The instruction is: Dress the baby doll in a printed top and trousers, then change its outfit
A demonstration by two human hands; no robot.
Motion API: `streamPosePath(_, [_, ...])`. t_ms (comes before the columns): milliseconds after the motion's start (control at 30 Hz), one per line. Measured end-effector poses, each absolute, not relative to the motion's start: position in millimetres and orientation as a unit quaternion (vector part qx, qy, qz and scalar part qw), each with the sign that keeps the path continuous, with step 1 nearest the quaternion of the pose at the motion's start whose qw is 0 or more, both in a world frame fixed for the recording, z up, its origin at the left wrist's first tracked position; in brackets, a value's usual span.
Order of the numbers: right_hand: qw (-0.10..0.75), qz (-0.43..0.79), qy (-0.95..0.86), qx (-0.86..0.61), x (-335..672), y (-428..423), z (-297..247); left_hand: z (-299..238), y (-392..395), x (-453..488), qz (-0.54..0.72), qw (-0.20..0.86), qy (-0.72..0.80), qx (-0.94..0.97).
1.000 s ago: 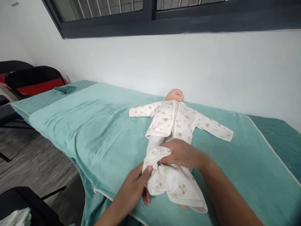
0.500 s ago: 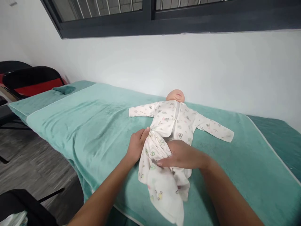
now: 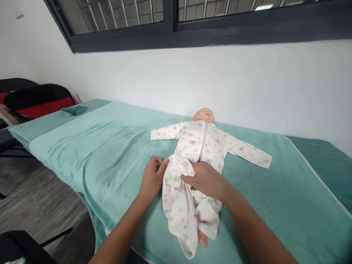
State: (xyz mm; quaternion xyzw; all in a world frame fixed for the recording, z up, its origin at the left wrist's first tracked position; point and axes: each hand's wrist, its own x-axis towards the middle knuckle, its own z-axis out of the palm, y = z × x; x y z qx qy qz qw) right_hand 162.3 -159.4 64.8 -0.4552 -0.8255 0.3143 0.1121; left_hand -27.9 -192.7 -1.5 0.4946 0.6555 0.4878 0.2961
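Observation:
A baby doll [image 3: 204, 115] lies on its back in a white printed long-sleeved shirt [image 3: 189, 140], arms spread and head toward the wall. White printed baby pants [image 3: 180, 211] cover its lower body; one leg hangs loose and twisted toward me, and a bare foot [image 3: 202, 238] shows beside it. My left hand [image 3: 152, 178] has its fingers curled, with the tips pinching the waist edge of the pants on the left. My right hand [image 3: 209, 180] grips the bunched front of the pants between thumb and fingers. Some of its fingers are hidden under the cloth.
Beneath the doll, a teal cover [image 3: 110, 146] is spread over the bed, wrinkled on the left. A white wall [image 3: 247, 80] with a dark-framed window [image 3: 170, 38] stands behind. Black-and-red chairs [image 3: 38, 99] are at the far left, and another dark chair [image 3: 22, 245] is near me.
The left hand has shifted slightly left and down along the waist edge. The loose pant leg has swung left, and the doll's foot has come into sight.

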Motion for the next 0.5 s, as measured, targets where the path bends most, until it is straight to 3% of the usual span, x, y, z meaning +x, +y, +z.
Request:
streamPosePath(200, [0.137,0.333,-0.823,-0.439,166.0,-156.8,64.1,-0.9,-259.9,-24.5,0.34,0.453,0.637,0.523])
streamPosePath(500, [0.105,0.457,-0.81,-0.351,184.9,-155.9,74.3,-7.2,-241.5,-16.1,0.403,0.329,0.65,0.554])
